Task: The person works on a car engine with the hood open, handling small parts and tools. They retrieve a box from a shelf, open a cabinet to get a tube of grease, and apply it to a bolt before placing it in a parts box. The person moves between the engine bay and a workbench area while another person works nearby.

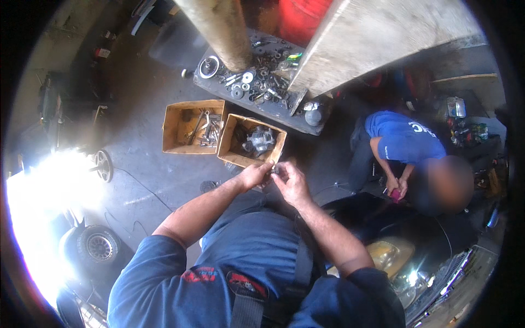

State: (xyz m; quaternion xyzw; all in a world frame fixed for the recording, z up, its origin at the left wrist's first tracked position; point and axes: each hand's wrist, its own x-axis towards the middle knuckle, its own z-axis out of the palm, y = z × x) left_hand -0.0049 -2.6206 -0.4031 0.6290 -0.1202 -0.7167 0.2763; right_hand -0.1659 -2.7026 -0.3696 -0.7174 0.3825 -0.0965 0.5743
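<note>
My left hand (pixel 255 175) and my right hand (pixel 293 186) meet in front of my chest, fingers closed. Between their fingertips is a small dark metal part (pixel 275 170), too small to tell its kind. Just beyond my hands stands a tan open box (pixel 226 157) with a grey alternator (pixel 259 140) in it. To its left, a second tan box (pixel 166 130) holds several wrenches and other metal tools (pixel 210 130).
A dark workbench (pixel 203 82) covered with loose metal parts lies beyond the boxes, beside a post (pixel 221 33). At right a person in a blue shirt (pixel 404 136) bends over a car (pixel 377 218), holding something pink. A wheel (pixel 100 247) is at lower left.
</note>
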